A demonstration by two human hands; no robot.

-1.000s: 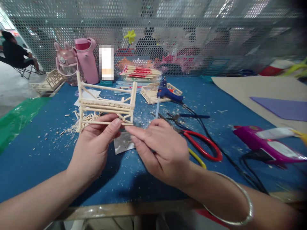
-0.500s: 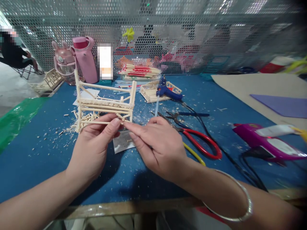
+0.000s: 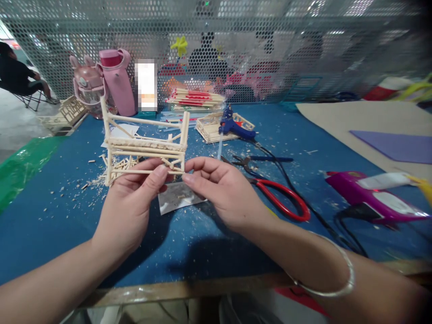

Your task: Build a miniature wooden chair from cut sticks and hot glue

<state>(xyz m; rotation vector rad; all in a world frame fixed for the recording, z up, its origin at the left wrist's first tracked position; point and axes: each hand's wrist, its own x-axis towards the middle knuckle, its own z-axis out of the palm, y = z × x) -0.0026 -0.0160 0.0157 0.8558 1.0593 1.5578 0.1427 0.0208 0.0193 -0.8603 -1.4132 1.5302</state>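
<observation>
A small frame built of thin wooden sticks (image 3: pixel 145 145) is held up over the blue table. My left hand (image 3: pixel 135 198) pinches its lower rail between thumb and fingers, near a short slanted stick. At the frame's lower right corner, the thumb and fingers of my right hand (image 3: pixel 224 191) close on the end of the rail and post. Below the hands lies a grey-white piece of paper (image 3: pixel 175 198) with a bit of stick on it. Behind the frame, cut stick pieces (image 3: pixel 124 166) lie in a heap, partly hidden.
A blue glue gun (image 3: pixel 236 129) rests by another stick model (image 3: pixel 209 130). Red-handled pliers (image 3: pixel 285 198) and dark-handled pliers (image 3: pixel 249 164) lie to the right, near a purple device (image 3: pixel 367 198) and cables. Pink bottles (image 3: pixel 118 85) and bundled sticks (image 3: pixel 195 98) stand farther back. A person (image 3: pixel 20 74) sits far left.
My right hand has moved from the slanted stick near my left fingertips to the frame's lower right corner and now pinches there. My left hand keeps its grip.
</observation>
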